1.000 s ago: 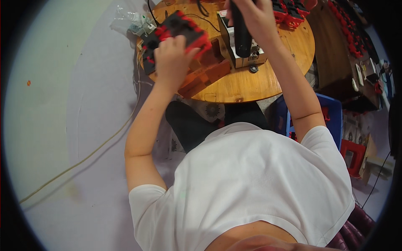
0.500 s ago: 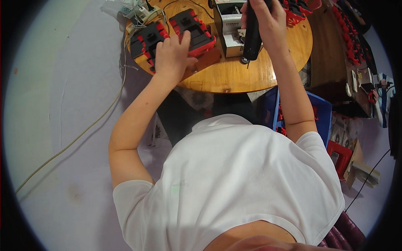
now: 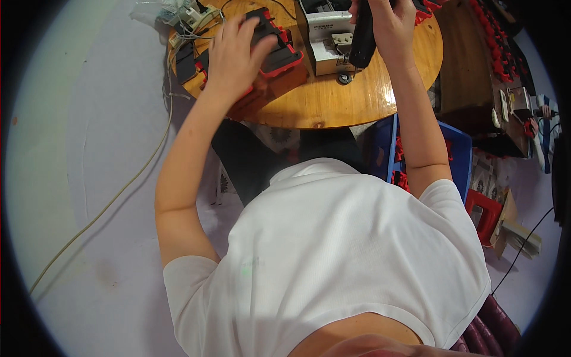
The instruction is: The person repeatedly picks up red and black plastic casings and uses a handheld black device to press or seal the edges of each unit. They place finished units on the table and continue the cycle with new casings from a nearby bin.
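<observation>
One right hand (image 3: 395,28) clamps one black tool (image 3: 363,40); one left hand (image 3: 232,60) is spread.

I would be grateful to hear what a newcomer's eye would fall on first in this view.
Probably the white T-shirt, filling the lower middle. Above it, at the round wooden table, the left hand is spread over red-and-black plastic pieces, and the right hand grips a black, rod-shaped tool. A blue bin stands out below the table's right side.
</observation>
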